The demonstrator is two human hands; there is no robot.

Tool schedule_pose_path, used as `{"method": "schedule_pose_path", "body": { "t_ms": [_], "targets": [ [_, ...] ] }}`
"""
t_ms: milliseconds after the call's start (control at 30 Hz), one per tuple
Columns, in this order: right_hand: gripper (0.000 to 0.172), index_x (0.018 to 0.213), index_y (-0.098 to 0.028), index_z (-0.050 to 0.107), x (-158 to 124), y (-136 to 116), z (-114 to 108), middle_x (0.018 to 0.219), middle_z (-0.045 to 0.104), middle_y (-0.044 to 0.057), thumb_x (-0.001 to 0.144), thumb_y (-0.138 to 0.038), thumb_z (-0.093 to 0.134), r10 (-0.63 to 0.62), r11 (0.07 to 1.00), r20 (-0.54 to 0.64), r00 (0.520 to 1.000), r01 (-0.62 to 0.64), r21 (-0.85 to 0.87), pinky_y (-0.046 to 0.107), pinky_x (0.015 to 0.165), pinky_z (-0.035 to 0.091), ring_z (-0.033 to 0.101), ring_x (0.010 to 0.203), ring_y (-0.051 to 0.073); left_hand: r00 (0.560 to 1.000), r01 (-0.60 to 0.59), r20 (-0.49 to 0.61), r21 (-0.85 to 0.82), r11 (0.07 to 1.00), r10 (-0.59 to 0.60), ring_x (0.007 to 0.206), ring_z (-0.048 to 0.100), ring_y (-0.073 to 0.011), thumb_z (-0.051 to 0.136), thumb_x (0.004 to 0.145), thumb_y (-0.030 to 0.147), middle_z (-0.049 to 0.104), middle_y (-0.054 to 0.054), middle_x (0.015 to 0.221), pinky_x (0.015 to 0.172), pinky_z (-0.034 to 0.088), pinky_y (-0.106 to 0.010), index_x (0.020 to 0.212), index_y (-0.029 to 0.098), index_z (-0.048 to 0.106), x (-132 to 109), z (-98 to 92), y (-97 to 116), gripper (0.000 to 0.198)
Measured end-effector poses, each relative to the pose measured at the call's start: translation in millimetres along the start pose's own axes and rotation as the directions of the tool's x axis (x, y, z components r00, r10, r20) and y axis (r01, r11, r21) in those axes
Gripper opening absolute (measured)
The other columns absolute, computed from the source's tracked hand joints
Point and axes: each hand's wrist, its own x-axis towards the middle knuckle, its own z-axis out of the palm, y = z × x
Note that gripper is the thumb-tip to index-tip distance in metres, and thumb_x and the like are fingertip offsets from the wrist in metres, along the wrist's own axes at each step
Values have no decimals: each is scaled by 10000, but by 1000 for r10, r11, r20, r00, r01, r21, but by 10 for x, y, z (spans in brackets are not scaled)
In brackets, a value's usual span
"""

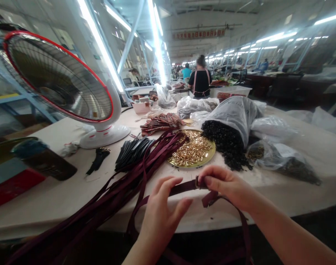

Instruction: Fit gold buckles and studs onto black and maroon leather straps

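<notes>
A dark maroon strap point(183, 188) stretches between my hands above the table's front edge. My right hand point(221, 184) pinches it close to a small metal buckle point(197, 182), thumb against fingertips. The strap's loose end point(209, 198) hangs just below that hand, and another length drops past the table edge. My left hand point(164, 206) has its thumb and fingers spread apart; the strap passes behind its fingers. A thick bundle of similar maroon straps point(123, 195) lies to the left, reaching onto a round yellowish tray point(210, 156) of gold-coloured buckles point(191, 149).
Black small parts point(228, 145) spill from a grey plastic bag point(237, 114) at the right. Black strips point(130, 152) and brown strips point(162, 123) lie beyond the bundle. A fan point(60, 81) and a dark bottle point(50, 162) stand left. A person point(200, 79) is farther back.
</notes>
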Motion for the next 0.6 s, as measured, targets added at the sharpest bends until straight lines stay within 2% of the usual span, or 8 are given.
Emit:
{"method": "schedule_pose_path", "body": {
  "t_ms": [67,133,233,300,333,433,500,600],
  "targets": [
    [170,859,-199,602,-1,-21,13,816,483,-4,806,-359,579,-97,994,15,995,98,-42,215,534,455,502,617,79,997,71,50,-177,982,-63,854,549,-179,554,783,341,599,-37,888,768,421,-284,881,189,594,27,-74,41,186],
    [132,832,-199,619,25,17,70,829,471,1,811,-324,581,-199,973,7,980,199,-119,216,580,454,502,674,89,974,210,163,-393,895,-157,729,538,-140,573,777,343,587,-5,753,674,411,-237,779,174,585,60,-70,62,169],
    [116,832,-211,628,42,111,167,841,467,15,825,-307,564,-286,939,-33,958,274,-208,250,664,464,509,790,128,884,467,380,-665,583,-273,593,471,-82,625,743,324,536,31,632,581,363,-189,719,155,550,76,59,18,186],
    [102,822,-222,635,-5,113,206,898,479,33,828,-291,560,-331,919,-22,943,317,-236,281,724,463,508,872,156,814,581,511,-735,351,-277,554,441,-65,640,725,291,506,43,611,556,343,-182,718,155,534,59,192,-58,172],
    [97,821,-235,636,-41,84,214,915,491,36,832,-286,555,-352,914,-11,936,341,-221,292,734,461,512,879,162,785,617,550,-737,276,-285,549,444,-65,645,714,268,501,42,612,547,341,-183,721,156,531,45,261,-102,160],
    [111,842,-278,633,-111,-66,188,842,556,26,852,-288,523,-366,917,3,931,361,-168,295,661,460,546,766,158,732,663,570,-721,202,-373,547,456,-71,646,683,199,502,36,626,529,340,-185,717,161,514,10,434,-213,142],
    [126,901,-284,632,-68,-118,137,790,597,23,850,-274,518,-327,882,11,945,310,-356,298,639,449,556,715,164,736,649,544,-736,192,-404,560,456,-68,655,661,167,506,35,646,541,347,-184,721,160,508,8,494,-259,159],
    [202,988,-248,622,95,-14,48,857,644,47,824,-221,507,-222,611,12,975,148,-778,314,681,428,569,763,190,746,624,519,-763,169,-417,597,473,-71,657,674,184,502,34,659,598,371,-197,725,156,496,37,518,-300,171]
  ]
}}
